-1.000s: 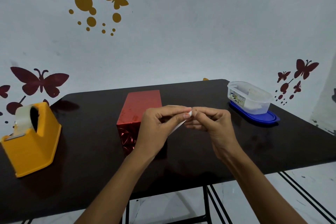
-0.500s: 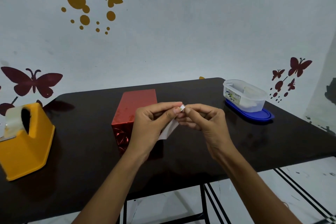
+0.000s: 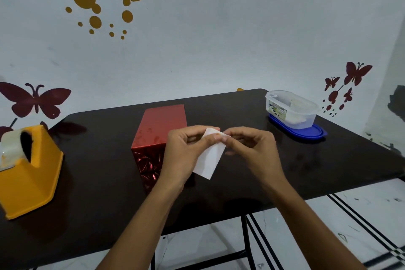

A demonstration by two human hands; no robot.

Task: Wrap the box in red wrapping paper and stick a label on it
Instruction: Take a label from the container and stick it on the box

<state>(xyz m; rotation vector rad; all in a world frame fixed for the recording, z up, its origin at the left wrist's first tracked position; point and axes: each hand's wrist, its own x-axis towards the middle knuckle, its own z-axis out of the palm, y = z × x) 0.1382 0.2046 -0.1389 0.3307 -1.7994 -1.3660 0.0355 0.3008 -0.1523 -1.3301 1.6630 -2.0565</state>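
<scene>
A box wrapped in shiny red paper [image 3: 161, 129] stands on the dark table [image 3: 98, 171], a little left of centre. In front of it, above the table, both hands hold a small white label [image 3: 209, 158] that hangs down slanted. My left hand [image 3: 186, 153] pinches its top edge between thumb and fingers. My right hand [image 3: 252, 149] pinches the top right corner with its fingertips. The left hand hides part of the box's right side.
An orange tape dispenser [image 3: 28, 171] with a roll of clear tape stands at the table's left edge. A clear plastic tub [image 3: 291, 109] sits on its blue lid [image 3: 300, 130] at the back right. The table's front edge runs just below my forearms.
The label has turned and unfolded downward, so more of its white face shows between the hands. Both hands stay close together in front of the box.
</scene>
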